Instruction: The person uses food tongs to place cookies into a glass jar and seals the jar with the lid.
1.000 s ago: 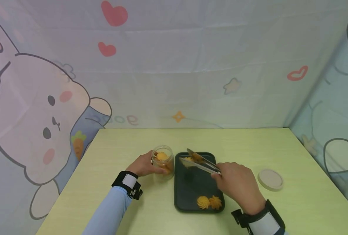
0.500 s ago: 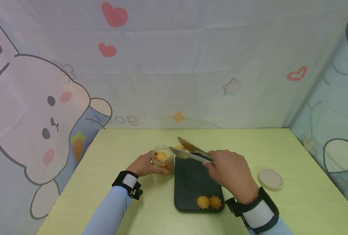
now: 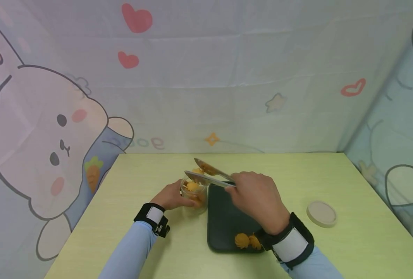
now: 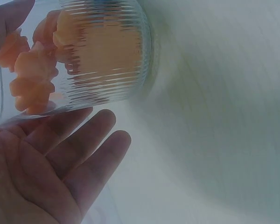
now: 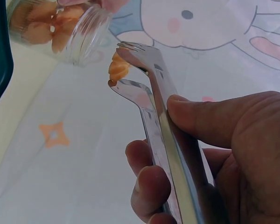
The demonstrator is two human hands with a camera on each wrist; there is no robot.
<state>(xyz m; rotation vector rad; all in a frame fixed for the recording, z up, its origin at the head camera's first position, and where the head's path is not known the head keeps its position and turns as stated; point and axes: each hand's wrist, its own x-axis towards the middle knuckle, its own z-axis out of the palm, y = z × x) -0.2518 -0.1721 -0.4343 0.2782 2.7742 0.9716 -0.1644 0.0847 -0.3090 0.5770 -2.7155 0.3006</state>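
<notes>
A ribbed glass jar (image 3: 201, 207) stands on the table, several swirled yellow cookies (image 4: 35, 77) inside it. My left hand (image 3: 171, 196) holds the jar from the left, with the thumb on its near side; in the left wrist view some fingers stretch beside the glass. My right hand (image 3: 258, 199) grips metal tongs (image 5: 172, 135) between thumb and fingers. At their tips the tongs pinch one piped cookie (image 5: 119, 69). In the head view, the tongs' tips and this cookie hang above and just behind the jar's mouth, hiding part of its rim.
Right of the jar lies a dark tray (image 3: 225, 223), with a swirled cookie (image 3: 242, 240) and a second cookie (image 3: 255, 241) at its near edge, the latter partly covered by the wrist strap. A round pale lid (image 3: 321, 214) rests farther right. A printed cloth (image 3: 206, 77) hangs behind the table.
My right hand has lifted the tongs and the cookie from the tray's far end and carried them left over the jar. The left hand and jar have stayed in place.
</notes>
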